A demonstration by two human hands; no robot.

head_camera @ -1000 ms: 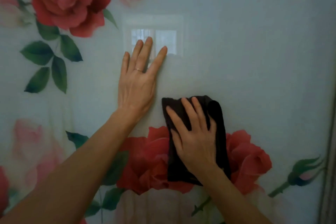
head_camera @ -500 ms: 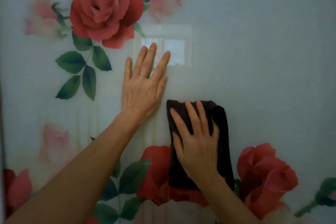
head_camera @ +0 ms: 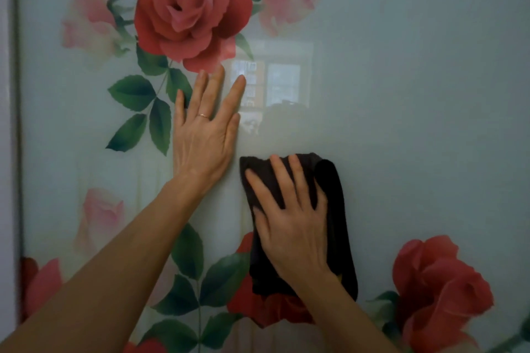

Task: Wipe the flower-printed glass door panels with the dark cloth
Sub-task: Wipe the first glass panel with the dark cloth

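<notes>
Dark cloth [head_camera: 334, 209] is pressed flat to the glass door panel [head_camera: 415, 94] by the right hand [head_camera: 292, 226], fingers straight, just right of the left hand [head_camera: 203, 137], laid flat and holding nothing; risks judged: unpinched cloth may be dropped; smears may be left by the bare palm.

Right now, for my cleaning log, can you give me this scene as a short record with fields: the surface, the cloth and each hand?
surface: glass door panel, glossy, printed with red roses and green leaves
left hand: flat on the glass, fingers straight, ring on one finger
right hand: fingers spread, pressing the dark cloth against the glass
cloth position: beside the left hand, its lower part over a printed rose
window reflection: above the cloth
</notes>
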